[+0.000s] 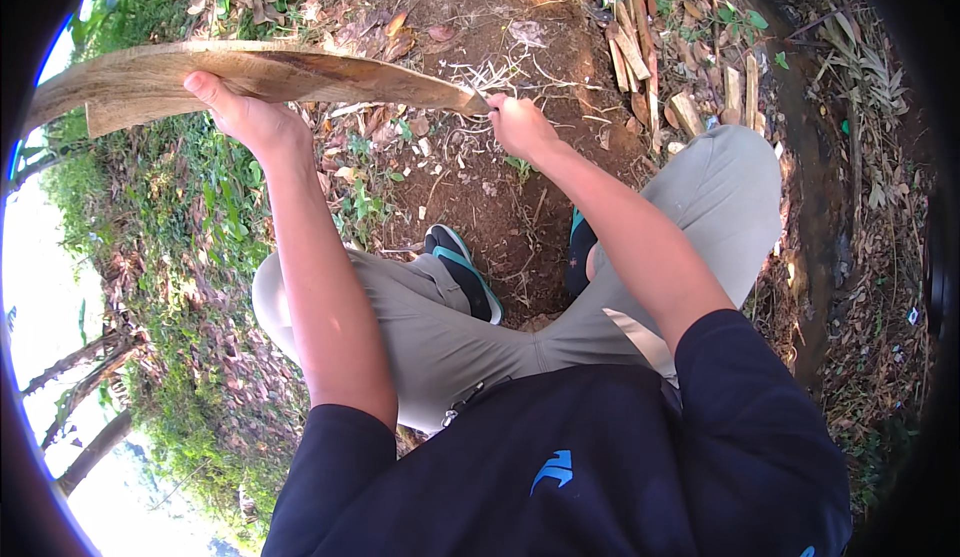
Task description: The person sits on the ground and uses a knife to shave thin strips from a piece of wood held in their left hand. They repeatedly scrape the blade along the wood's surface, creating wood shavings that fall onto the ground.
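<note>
A long brown piece of wood (290, 69), curved in this view, stretches from the far left rim to the middle. Near its left part, my left hand (245, 122) grips it, with the thumb over the near face and the other fingers hidden behind. My right hand (522, 129) is closed at the narrow right end of the wood. A short dark grey sliver shows between that fist and the wood's tip. Whether it is a blade or part of the wood, I cannot tell. Pale thin shavings (490, 75) lie on the soil just beyond that tip.
Several split wood sticks (630, 52) and short blocks (688, 114) lie at the far right. My bent knees and dark shoes (465, 272) are below the hands. Dry leaves and bare soil (500, 197) cover the ground, with green plants (200, 197) to the left.
</note>
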A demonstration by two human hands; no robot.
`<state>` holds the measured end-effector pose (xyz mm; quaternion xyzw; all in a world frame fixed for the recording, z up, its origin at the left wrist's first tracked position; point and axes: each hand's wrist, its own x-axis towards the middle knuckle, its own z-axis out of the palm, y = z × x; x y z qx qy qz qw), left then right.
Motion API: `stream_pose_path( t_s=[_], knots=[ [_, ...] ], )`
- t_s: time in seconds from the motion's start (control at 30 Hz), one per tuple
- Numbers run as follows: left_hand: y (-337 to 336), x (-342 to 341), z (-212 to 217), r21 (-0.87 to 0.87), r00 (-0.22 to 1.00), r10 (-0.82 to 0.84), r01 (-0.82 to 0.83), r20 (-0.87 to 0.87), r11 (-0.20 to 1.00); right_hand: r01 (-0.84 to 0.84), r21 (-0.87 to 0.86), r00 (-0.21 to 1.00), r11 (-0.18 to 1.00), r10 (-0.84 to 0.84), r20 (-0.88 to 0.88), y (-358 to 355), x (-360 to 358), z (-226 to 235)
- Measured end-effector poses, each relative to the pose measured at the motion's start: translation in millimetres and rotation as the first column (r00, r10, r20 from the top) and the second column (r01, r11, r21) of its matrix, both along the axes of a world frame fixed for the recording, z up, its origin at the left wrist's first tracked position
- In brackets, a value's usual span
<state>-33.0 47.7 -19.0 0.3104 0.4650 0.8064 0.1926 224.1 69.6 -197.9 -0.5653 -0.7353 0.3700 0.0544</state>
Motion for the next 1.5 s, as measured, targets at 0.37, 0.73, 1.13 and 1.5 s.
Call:
stream_pose_path(
  t_s=[0.37,0.73,1.13,1.5],
  knots=[
    [-1,-6,4,-0.033,0.970,0.170,-0.166,0.173,0.986,0.196,-0.109,0.966,0.975,-0.173,0.193,24,26,30],
    [-2,-19,-1,-0.141,0.894,0.309,-0.277,0.324,0.950,-0.011,-0.151,0.973,0.988,0.045,0.226,-3,-2,9],
    [6,-31,-5,-0.160,0.846,0.351,-0.313,0.401,0.936,0.007,-0.130,0.967,0.991,0.026,0.255,-7,-9,21],
    [-2,-43,-16,-0.064,0.904,0.103,-0.084,0.416,0.994,-0.028,-0.218,0.952,0.976,0.092,0.293,10,-20,31]
  ],
)
